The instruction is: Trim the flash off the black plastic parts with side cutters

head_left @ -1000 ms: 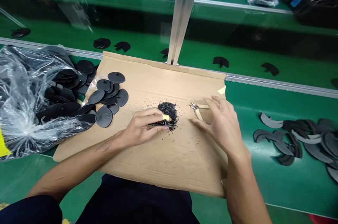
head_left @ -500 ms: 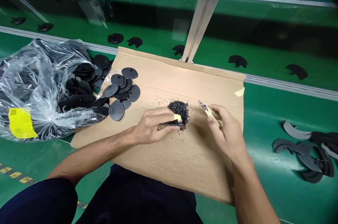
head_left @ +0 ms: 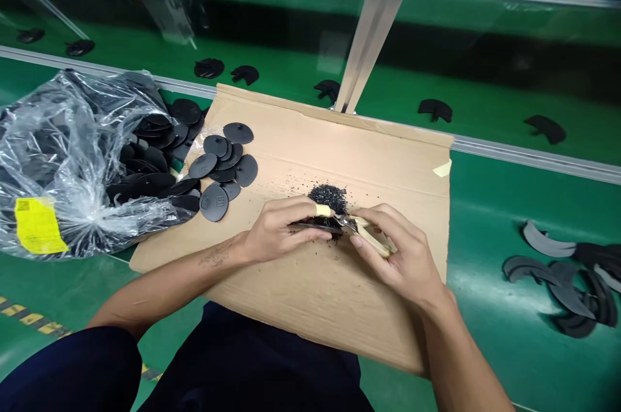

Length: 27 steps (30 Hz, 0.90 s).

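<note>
My left hand (head_left: 284,227) is closed on a black plastic disc (head_left: 317,224), held nearly edge-on above the cardboard (head_left: 310,295). Yellow tape wraps one of its fingers. My right hand (head_left: 405,253) grips a pair of nippers (head_left: 371,237) with cream handles, and their metal jaws touch the disc's right edge. Just behind the disc lies a heap of small black scraps (head_left: 327,195), partly hidden by my left fingers. Several loose black discs (head_left: 214,202) rest on the cardboard to the left.
A clear plastic bag (head_left: 72,160) spilling black discs stands at the left, with a yellow label (head_left: 39,226). Curved black and grey pieces (head_left: 575,286) lie on the green bench at right. A metal post (head_left: 376,24) rises behind the cardboard, and black pieces (head_left: 435,110) sit beyond the rail.
My right hand has moved left with the nippers, bringing their jaws from apart to the disc's edge. My left hand stays almost in place, the disc slightly tilted.
</note>
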### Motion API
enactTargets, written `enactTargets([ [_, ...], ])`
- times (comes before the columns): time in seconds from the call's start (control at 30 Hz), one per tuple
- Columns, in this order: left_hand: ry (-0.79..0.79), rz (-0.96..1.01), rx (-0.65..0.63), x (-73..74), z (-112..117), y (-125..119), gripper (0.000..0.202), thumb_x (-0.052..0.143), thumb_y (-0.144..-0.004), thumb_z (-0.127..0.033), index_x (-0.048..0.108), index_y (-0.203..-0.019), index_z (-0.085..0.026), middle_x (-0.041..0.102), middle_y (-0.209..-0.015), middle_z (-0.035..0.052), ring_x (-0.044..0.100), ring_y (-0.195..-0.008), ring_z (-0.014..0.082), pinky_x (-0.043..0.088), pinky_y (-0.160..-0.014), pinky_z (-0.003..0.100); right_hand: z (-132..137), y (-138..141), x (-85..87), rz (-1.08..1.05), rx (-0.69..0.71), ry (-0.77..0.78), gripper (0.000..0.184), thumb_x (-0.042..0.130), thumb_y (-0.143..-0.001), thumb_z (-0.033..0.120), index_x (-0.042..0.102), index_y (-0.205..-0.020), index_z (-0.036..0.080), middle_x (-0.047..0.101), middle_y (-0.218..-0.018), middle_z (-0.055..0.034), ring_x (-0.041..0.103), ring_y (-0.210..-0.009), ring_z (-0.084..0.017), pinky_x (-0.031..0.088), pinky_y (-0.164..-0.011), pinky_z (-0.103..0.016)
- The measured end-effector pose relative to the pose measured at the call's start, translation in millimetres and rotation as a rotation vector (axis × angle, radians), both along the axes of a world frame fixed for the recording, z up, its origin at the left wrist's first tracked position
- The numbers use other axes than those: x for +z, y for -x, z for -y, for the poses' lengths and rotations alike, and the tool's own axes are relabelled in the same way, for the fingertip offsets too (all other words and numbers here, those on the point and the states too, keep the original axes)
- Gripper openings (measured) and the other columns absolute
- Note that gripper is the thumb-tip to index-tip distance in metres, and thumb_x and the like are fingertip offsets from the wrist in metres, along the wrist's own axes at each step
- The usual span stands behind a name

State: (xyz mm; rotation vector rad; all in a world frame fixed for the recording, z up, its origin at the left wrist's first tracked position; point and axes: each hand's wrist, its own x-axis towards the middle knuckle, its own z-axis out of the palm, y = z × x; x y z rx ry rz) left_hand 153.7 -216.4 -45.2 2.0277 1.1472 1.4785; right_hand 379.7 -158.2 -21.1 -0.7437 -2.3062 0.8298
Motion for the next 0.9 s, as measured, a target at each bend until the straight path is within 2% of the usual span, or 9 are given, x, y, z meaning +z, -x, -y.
enactTargets([
  [0.67,0.015,-0.035,-0.014,1.5,0.7,0.1,0.020,0.073,-0.089,-0.028,0.071,-0.101,-0.012,0.072,-0.085,0.0078,0.067,-0.076,0.0139,0.054,-0.068,0.025,1.3,-1.9,-0.7,-0.010,-0.023,0.002,0.027,0.064,-0.093,0.027,0.065,-0.120,0.019,0.071,-0.098,-0.0101,0.068,-0.085,-0.021,0.058,-0.075,-0.036],
  [0.9,0.020,-0.057,-0.022,2.3,1.1,-0.9,0.021,0.072,-0.090,-0.028,0.071,-0.100,-0.010,0.071,-0.082,0.0078,0.064,-0.072,0.0129,0.052,-0.065,0.024,1.0,-2.4,-0.4,-0.006,-0.018,-0.008,0.027,0.065,-0.093,0.026,0.067,-0.120,0.019,0.073,-0.103,-0.0108,0.071,-0.090,-0.022,0.060,-0.079,-0.037],
])
